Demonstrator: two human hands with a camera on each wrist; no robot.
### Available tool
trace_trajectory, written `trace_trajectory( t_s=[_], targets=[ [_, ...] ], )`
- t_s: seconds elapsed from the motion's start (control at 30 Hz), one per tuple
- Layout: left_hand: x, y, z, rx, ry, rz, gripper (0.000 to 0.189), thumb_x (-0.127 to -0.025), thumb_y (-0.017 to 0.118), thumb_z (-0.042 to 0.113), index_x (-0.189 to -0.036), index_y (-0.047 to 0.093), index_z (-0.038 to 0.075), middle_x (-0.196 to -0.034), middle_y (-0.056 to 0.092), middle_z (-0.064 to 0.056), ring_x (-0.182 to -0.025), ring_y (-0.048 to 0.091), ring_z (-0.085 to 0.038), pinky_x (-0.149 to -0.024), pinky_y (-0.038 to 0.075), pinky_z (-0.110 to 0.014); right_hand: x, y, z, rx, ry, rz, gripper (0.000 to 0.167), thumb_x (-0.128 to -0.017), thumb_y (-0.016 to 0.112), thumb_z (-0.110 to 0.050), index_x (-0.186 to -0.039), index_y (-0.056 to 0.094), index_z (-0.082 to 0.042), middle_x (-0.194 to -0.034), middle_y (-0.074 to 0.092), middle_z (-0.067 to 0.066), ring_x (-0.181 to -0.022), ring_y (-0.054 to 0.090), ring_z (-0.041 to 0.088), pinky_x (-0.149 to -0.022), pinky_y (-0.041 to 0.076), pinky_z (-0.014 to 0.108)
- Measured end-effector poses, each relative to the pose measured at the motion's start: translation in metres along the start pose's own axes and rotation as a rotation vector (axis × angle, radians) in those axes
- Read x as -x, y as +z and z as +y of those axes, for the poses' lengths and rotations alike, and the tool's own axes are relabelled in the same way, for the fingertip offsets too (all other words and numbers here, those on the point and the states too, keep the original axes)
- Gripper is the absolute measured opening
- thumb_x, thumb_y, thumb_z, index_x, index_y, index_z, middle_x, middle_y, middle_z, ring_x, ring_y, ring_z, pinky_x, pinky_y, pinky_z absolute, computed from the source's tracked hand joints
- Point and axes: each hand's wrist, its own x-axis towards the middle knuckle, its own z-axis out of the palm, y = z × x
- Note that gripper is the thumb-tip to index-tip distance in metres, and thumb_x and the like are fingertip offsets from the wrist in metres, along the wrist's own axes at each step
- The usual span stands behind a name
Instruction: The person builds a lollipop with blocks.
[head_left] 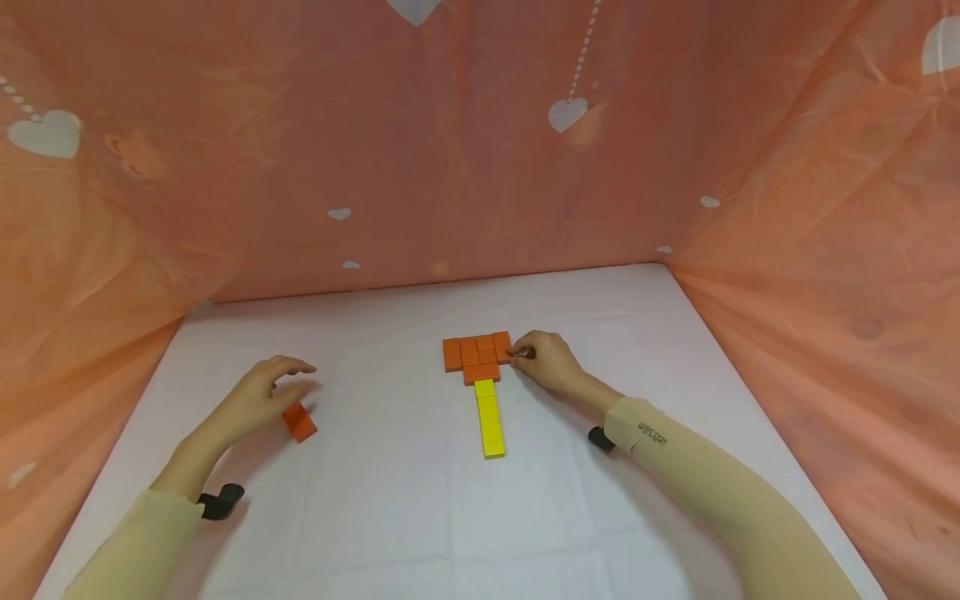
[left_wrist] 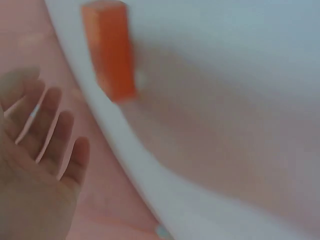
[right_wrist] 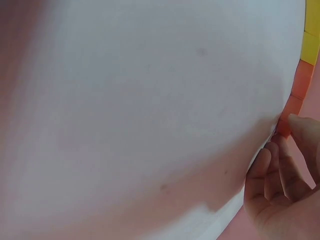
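Observation:
Orange blocks (head_left: 470,350) lie side by side in a flat row in the head view, with another orange block (head_left: 481,373) below them. From there a yellow strip of blocks (head_left: 491,425) runs toward the person. My right hand (head_left: 551,362) is at the row's right end, thumb and fingertips pinching the end orange block (head_left: 503,347); the right wrist view shows this grip edge-on. Over to the left, my left hand (head_left: 258,402) hovers with loosely spread fingers beside loose orange blocks (head_left: 300,422). The left wrist view shows that hand (left_wrist: 42,165) apart from them, holding nothing.
A white cloth (head_left: 375,500) covers the table. Orange-pink curtains (head_left: 450,150) with white hearts close off the back and both sides. A black strap piece (head_left: 222,502) sticks out at the left wrist, another dark piece (head_left: 601,439) at the right.

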Motion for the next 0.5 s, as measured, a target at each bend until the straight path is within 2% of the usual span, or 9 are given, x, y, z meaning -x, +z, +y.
trace_trajectory(
  t_s=[0.1, 0.23, 0.4, 0.5],
  targets=[
    [0.014, -0.003, -0.011, -0.007, 0.007, -0.021, 0.026, -0.099, 0.069, 0.007, -0.124, 0.07, 0.002, -0.128, 0.067, -0.02, -0.121, 0.058, -0.046, -0.094, 0.05, -0.067, -0.001, 0.0, 0.001, 0.006, 0.002, -0.001, 0.018, -0.097, 0.074, -0.009, -0.114, 0.079, -0.003, -0.115, 0.074, 0.012, -0.095, 0.065, 0.022, -0.086, 0.057, 0.037],
    [0.027, -0.005, -0.018, -0.013, -0.019, -0.061, 0.028, -0.097, 0.072, 0.007, -0.126, 0.072, 0.008, -0.126, 0.071, -0.013, -0.12, 0.061, -0.042, -0.094, 0.052, -0.06, -0.001, 0.0, 0.002, 0.01, 0.001, -0.002, 0.018, -0.097, 0.074, -0.009, -0.113, 0.079, -0.003, -0.114, 0.074, 0.012, -0.093, 0.065, 0.022, -0.084, 0.057, 0.037],
    [0.033, -0.005, -0.023, -0.023, -0.029, -0.104, 0.035, -0.095, 0.074, 0.004, -0.13, 0.072, 0.011, -0.131, 0.07, -0.013, -0.123, 0.06, -0.041, -0.096, 0.052, -0.056, 0.0, -0.001, 0.001, 0.008, 0.0, -0.004, 0.018, -0.097, 0.074, -0.009, -0.113, 0.079, -0.003, -0.113, 0.074, 0.012, -0.091, 0.064, 0.021, -0.082, 0.056, 0.035],
    [0.033, -0.004, -0.027, -0.053, -0.005, -0.096, 0.036, -0.093, 0.076, 0.003, -0.127, 0.074, 0.012, -0.132, 0.07, -0.012, -0.124, 0.06, -0.032, -0.097, 0.053, -0.043, -0.001, -0.001, 0.001, 0.006, 0.003, -0.008, 0.019, -0.097, 0.074, -0.009, -0.114, 0.079, -0.003, -0.113, 0.074, 0.012, -0.09, 0.063, 0.02, -0.081, 0.056, 0.034]
  ],
)
